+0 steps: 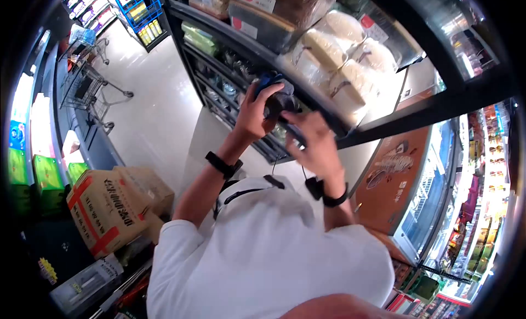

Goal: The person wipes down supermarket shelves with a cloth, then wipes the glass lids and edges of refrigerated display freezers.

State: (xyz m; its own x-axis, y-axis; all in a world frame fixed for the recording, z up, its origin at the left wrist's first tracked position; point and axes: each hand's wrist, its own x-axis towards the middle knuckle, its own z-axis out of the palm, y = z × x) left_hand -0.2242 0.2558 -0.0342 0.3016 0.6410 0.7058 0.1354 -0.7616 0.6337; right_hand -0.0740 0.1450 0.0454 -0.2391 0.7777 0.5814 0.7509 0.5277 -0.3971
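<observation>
My left hand [253,113] is wrapped round a dark grey and blue bundle [282,102], which looks soft; its exact kind is unclear. The bundle is held in front of the edge of a black shelf rack [241,36]. My right hand [315,141] is just to the right of the bundle, with its fingertips at or very near the bundle's lower right side. Motion smears that hand, so whether its fingers grip anything is unclear. Both wrists wear black bands.
Clear-wrapped white and cream packs [345,61] and grey storage boxes [260,26] fill the upper shelf. Shopping carts [87,83] stand on the aisle floor [159,89]. Cardboard boxes [109,209] are at lower left, with a brown-sided display case [392,176] at right.
</observation>
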